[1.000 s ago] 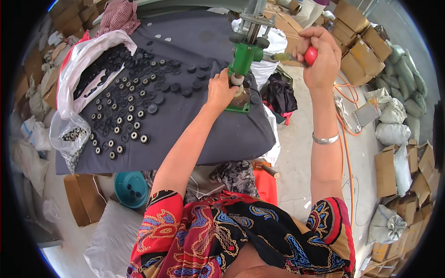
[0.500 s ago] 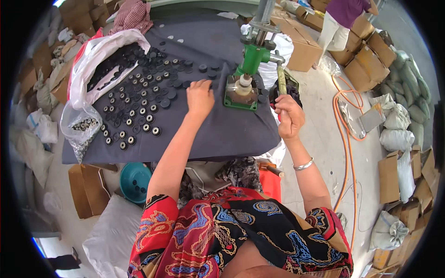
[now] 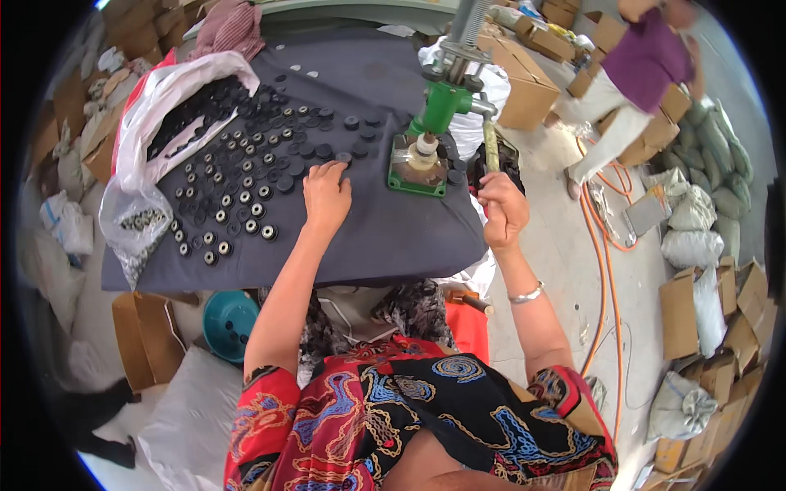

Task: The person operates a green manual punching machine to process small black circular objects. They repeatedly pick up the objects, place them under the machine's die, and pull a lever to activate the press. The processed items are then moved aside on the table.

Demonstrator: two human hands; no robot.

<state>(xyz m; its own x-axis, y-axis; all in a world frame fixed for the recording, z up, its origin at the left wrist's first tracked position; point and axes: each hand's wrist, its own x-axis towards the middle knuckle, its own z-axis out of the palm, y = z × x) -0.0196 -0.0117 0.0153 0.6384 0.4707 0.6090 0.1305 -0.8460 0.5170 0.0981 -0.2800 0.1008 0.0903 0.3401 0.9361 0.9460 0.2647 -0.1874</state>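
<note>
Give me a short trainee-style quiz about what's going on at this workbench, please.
1. Which thing does the right hand grip? (a) a clear bag, (b) the press lever, (c) a cardboard box
2. True or false: the left hand is under the green press.
3. Fill in the colour: the round basin below the near edge of the dark cloth is ____.

Key: 1. b. 2. False; it is over the cloth, by some black discs. 3. Teal.

One press (image 3: 449,108), one basin (image 3: 222,308), one bracelet (image 3: 526,295) show.
</note>
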